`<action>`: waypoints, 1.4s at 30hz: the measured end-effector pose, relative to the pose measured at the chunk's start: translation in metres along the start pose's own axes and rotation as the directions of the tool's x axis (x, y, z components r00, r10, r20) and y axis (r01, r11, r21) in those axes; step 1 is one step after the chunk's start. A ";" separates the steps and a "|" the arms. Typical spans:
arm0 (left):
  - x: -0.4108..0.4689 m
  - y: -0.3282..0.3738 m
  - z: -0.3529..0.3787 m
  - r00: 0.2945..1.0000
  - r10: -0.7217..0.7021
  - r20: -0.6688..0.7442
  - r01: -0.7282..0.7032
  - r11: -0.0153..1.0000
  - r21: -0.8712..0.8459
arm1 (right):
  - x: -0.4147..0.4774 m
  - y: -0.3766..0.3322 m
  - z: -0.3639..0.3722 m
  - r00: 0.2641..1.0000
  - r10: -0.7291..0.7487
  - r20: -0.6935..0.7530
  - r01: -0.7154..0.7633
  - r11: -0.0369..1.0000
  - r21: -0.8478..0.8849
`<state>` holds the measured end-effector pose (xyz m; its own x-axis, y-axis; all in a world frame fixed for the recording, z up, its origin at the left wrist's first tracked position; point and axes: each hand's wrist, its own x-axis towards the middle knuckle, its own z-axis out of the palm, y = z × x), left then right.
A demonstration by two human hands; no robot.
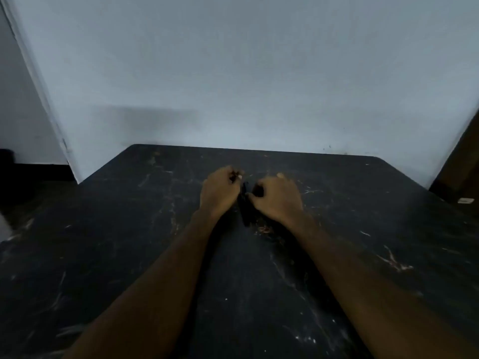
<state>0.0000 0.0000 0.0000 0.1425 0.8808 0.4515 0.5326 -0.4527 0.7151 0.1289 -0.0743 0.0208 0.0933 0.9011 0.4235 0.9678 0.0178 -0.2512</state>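
Two hands meet over the middle of the scratched black table (129, 229), both curled close around a slim black object (245, 211) that sits between them, touching or just above the tabletop; what the object is cannot be told in this dim light. The left hand (220, 191) has its fingers bent in and pinches a small dark bit (235, 176) at its fingertips, just beside the object's far end. Whether that bit is part of the object or a loose piece is not clear. The right hand (277, 199) is curled too, its thumb pressing on the object's side near the middle, so it grips the body.

The step in hand looks like fine work at the far end: fitting, pulling or opening something small. To do it well, the right hand should act as the steady clamp, wrist resting on the table, while the left does the delicate move with fingertips only. Black on black in poor light makes slips easy, so the pinch should be firm and the pull should follow the object's length rather than go sideways.

The object's long axis runs nearly straight away from the person, toward the pale wall (246, 73). Its near end points back between the wrists and its far end lies between the fingertips.
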 end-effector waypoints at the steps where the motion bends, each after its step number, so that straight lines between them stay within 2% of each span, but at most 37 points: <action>1: 0.001 -0.001 0.001 1.000 0.012 0.013 -0.013 1.000 0.008 | 0.000 0.000 0.000 0.999 0.024 0.032 -0.024 1.000 -0.005; 4: 0.002 -0.002 0.003 0.999 0.004 0.049 -0.008 0.997 0.078 | -0.001 -0.002 -0.002 0.998 0.064 0.018 -0.063 0.995 -0.079; 8: 0.005 -0.007 0.005 0.999 -0.006 0.046 0.004 0.999 0.038 | -0.002 -0.003 0.000 0.999 0.054 -0.005 -0.055 0.991 -0.123; 12: 0.006 -0.008 0.006 0.999 -0.025 0.047 0.025 1.000 0.008 | -0.004 -0.005 -0.001 0.995 0.100 0.007 -0.099 0.991 -0.090; 16: 0.007 -0.004 0.004 0.997 -0.077 0.028 0.079 0.996 -0.044 | -0.004 0.002 -0.002 0.980 0.196 -0.024 -0.192 0.975 0.112; 19: 0.004 0.001 0.002 0.995 -0.096 0.016 0.097 0.994 -0.059 | 0.000 0.011 -0.006 0.969 0.246 -0.038 -0.220 0.918 0.330; 22: 0.000 0.009 -0.002 0.992 -0.119 0.043 0.126 0.957 -0.262 | 0.001 0.016 -0.006 0.982 0.180 -0.061 -0.135 0.886 0.444; 25: -0.002 0.018 -0.007 0.987 -0.148 0.058 0.156 0.831 -0.534 | 0.001 0.020 -0.005 0.990 0.077 -0.119 -0.022 0.912 0.410; 28: -0.004 0.021 -0.010 0.989 -0.134 0.056 0.137 0.741 -0.657 | 0.002 0.025 -0.006 0.978 -0.012 -0.209 0.093 0.919 0.383; 35: -0.003 0.017 -0.013 0.993 -0.077 0.088 0.116 0.732 -0.672 | 0.006 0.033 -0.003 0.965 -0.130 -0.227 0.166 0.975 0.151; 42: -0.004 0.019 -0.014 0.991 -0.115 0.064 0.129 0.754 -0.644 | 0.005 0.030 0.001 0.968 -0.153 -0.198 0.188 0.968 0.169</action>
<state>-0.0017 -0.0141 0.0190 0.1331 0.9343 0.3308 -0.1167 -0.3167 0.9413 0.1585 -0.0692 0.0147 -0.0115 0.7839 0.6208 0.9144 0.2595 -0.3106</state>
